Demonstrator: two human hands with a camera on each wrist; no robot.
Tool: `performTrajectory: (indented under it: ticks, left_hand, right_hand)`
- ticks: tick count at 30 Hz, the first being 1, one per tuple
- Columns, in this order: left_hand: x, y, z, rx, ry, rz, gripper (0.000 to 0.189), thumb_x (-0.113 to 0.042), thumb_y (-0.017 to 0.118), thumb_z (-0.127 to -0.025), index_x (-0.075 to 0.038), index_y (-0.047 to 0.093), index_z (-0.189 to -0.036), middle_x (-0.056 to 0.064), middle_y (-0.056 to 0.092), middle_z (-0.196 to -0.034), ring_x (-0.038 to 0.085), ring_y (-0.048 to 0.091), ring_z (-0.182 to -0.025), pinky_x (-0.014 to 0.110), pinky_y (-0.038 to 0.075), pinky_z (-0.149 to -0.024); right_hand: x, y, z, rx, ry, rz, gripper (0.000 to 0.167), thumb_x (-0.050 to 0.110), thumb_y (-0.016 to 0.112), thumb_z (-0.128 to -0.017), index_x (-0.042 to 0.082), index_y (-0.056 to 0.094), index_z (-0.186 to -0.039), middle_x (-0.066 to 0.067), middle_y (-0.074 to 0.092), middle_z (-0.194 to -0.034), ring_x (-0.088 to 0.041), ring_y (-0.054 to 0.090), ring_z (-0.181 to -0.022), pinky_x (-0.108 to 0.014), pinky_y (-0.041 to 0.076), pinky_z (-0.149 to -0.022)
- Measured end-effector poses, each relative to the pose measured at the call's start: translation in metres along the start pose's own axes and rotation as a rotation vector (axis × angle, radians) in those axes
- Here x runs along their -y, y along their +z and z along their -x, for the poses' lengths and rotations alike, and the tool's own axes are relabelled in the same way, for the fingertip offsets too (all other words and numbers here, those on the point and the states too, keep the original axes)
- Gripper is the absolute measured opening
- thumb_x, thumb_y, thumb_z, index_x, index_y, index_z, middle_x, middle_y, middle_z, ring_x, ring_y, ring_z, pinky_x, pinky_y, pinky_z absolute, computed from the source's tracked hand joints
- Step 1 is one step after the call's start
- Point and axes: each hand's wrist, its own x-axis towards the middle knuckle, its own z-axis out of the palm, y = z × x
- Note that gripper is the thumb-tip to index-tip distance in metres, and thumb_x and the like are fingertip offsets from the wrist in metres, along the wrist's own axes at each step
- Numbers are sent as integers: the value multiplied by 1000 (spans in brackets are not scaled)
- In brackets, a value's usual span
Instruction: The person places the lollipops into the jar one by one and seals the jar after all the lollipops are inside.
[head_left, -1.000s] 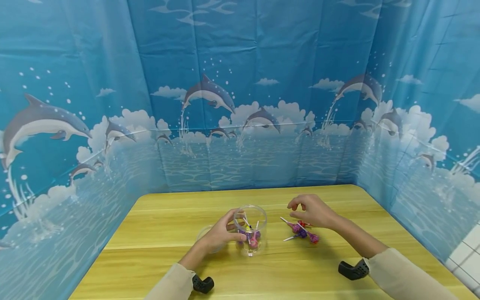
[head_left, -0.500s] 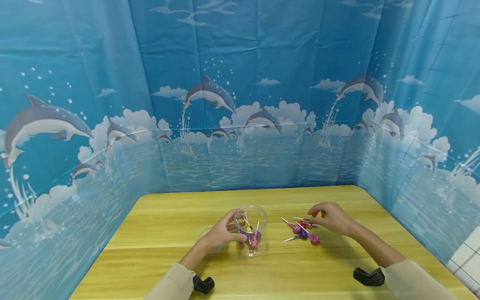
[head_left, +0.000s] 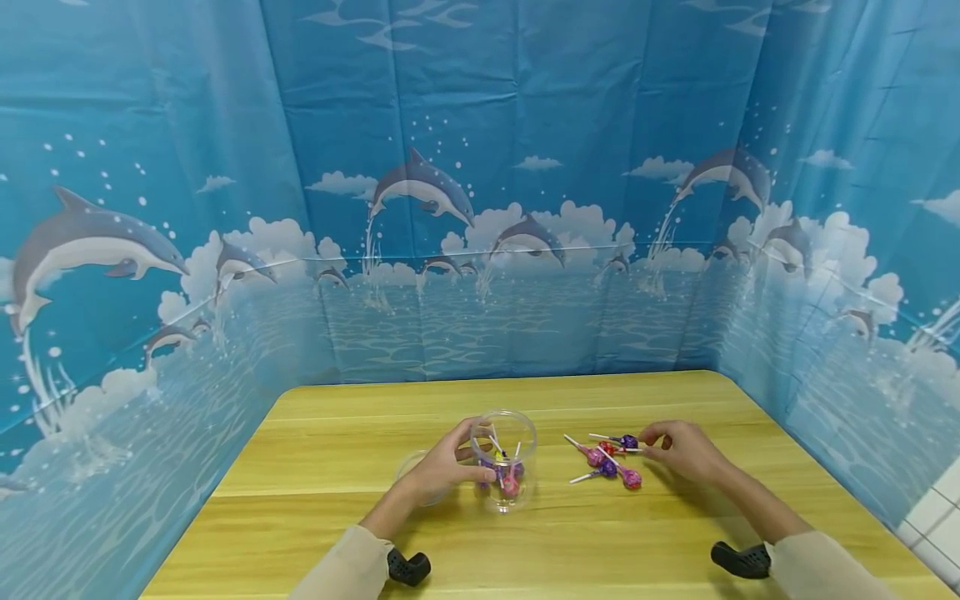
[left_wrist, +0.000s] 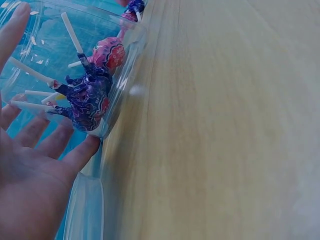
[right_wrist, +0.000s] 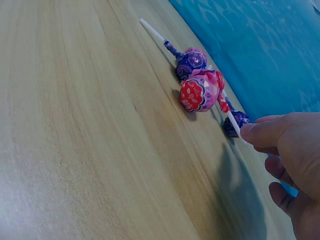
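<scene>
A clear plastic jar (head_left: 527, 475) stands on the table with several wrapped lollipops (left_wrist: 90, 97) inside, their white sticks pointing up. My left hand (head_left: 442, 469) holds the jar from its left side, fingers behind and thumb in front. To the right lies a loose pile with pink lollipops (head_left: 632, 479), purple ones and a red lollipop (head_left: 607, 448). At the pile's right edge my right hand (head_left: 686, 450) pinches the end of the red lollipop's stick (right_wrist: 234, 121) between thumb and forefinger. A purple lollipop (head_left: 629, 442) lies just beyond those fingertips. Part of the red one is hidden behind a pink one in the right wrist view.
A clear round lid (head_left: 408, 461) lies on the yellow wooden table (head_left: 300, 500), partly behind my left hand. A blue dolphin-print curtain (head_left: 450, 325) hangs round the table's back and sides.
My right hand has moved right and lower from above the pile to its right edge, uncovering the purple lollipop at the back. The left hand and jar stay put.
</scene>
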Motion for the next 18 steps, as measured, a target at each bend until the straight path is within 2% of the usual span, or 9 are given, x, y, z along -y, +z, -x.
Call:
performTrajectory:
  ticks: [7, 13, 18]
  left_hand:
    - [-1, 1, 0, -11, -3, -16, 78, -11, 81, -92, -16, 38, -158, 12, 45, -150, 36, 46, -140, 44, 48, -106]
    - [-1, 0, 0, -13, -7, -15, 78, -13, 82, -92, -15, 39, -157, 19, 41, -154, 38, 43, -142, 45, 48, -107]
    - [-1, 1, 1, -20, -9, -29, 76, -11, 81, -92, -15, 39, -157, 14, 44, -152, 36, 44, -142, 45, 46, -108]
  right_hand:
    - [-8, 8, -1, -10, 9, -34, 11, 10, 77, -93, 3, 76, -102, 1, 69, -89, -15, 57, -74, -30, 48, -60]
    - [-13, 14, -1, -13, 29, -20, 4, 9, 76, -94, 8, 76, -98, 4, 68, -88, -13, 56, -74, -30, 49, -62]
    - [-15, 18, 0, -8, 41, -35, 3, 9, 75, -95, 7, 75, -98, 4, 66, -87, -15, 56, -76, -30, 49, -64]
